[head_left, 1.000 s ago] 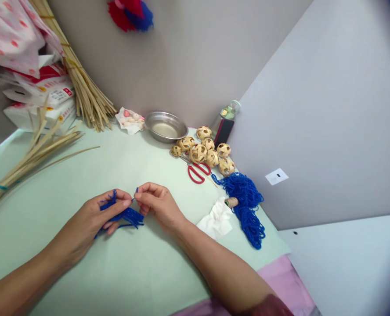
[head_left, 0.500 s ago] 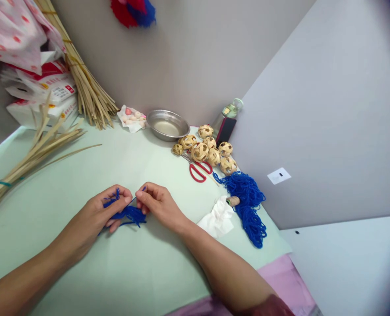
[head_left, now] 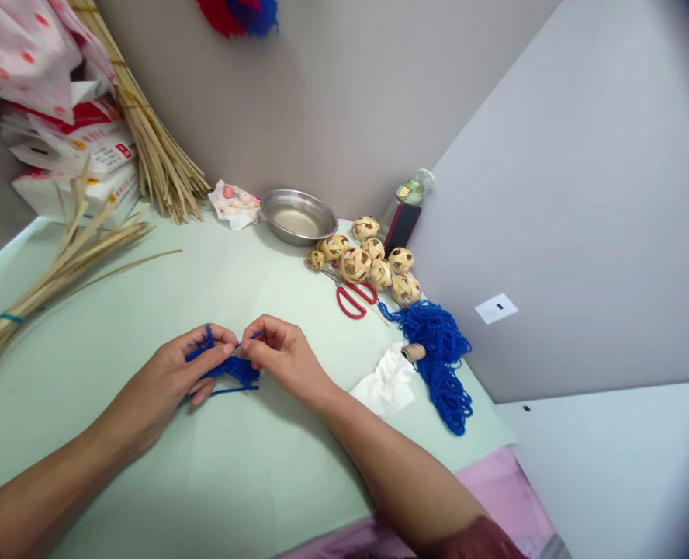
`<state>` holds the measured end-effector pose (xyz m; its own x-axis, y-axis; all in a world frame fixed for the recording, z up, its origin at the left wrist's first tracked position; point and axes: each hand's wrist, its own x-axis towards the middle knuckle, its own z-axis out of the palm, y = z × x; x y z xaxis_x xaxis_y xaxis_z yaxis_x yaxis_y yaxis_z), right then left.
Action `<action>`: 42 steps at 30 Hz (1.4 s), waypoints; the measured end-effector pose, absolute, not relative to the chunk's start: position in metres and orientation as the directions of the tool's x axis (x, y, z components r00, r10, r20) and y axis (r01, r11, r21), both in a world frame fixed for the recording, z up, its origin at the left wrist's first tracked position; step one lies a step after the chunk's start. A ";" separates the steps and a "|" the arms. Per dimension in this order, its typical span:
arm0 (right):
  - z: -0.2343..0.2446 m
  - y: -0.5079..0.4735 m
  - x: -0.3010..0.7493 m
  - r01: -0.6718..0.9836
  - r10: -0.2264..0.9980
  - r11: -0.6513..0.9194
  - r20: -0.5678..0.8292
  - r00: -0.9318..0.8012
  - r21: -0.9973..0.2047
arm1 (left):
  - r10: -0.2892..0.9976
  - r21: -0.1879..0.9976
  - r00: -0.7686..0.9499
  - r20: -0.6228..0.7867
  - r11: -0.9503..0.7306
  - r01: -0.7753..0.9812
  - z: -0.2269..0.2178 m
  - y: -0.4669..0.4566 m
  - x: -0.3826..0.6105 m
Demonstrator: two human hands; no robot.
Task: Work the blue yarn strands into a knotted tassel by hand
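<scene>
My left hand (head_left: pixel 190 365) is closed round a small bundle of blue yarn (head_left: pixel 240 373), whose cut ends stick out past the fingers on both sides. Close beside it, my right hand (head_left: pixel 278 353) pinches a single blue strand between thumb and forefinger. Both hands are over the pale green tabletop (head_left: pixel 216 481). To the right lies a large loose skein of blue yarn (head_left: pixel 437 349), with a thread spool (head_left: pixel 414 353) and a crumpled white tissue (head_left: pixel 388 380) against it. Red-handled scissors (head_left: pixel 351 301) rest beyond my right hand.
Several woven strip balls (head_left: pixel 354 265) cluster near the wall, by a metal bowl (head_left: pixel 299 217), a phone (head_left: pixel 403 227) and a green bottle (head_left: pixel 414 189). Small pinkish pieces sit on a tissue (head_left: pixel 233 206). Bundles of flat strips (head_left: pixel 47 287) and tissue packs (head_left: pixel 82 186) occupy the left.
The hands stay nearly in place, with the right fingers shifted slightly and drawn closer to the left hand. The view has tilted a little.
</scene>
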<state>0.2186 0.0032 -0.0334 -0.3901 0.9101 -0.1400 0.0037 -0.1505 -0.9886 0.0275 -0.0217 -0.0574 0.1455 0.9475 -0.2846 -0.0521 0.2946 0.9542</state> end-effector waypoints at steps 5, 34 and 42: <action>-0.033 0.002 0.217 -0.010 0.899 -0.172 -0.153 -0.410 -0.985 | 0.940 0.946 0.145 -0.307 0.319 -0.063 -0.052 -0.021 0.030; -0.033 0.001 0.213 -0.057 0.920 -0.164 -0.132 -0.369 -0.985 | 0.929 0.939 0.179 -0.322 0.339 -0.067 -0.049 -0.020 0.031; -0.037 0.002 0.213 -0.031 0.921 -0.180 -0.158 -0.357 -0.983 | 0.913 0.902 0.210 -0.351 0.389 -0.186 -0.052 -0.022 0.026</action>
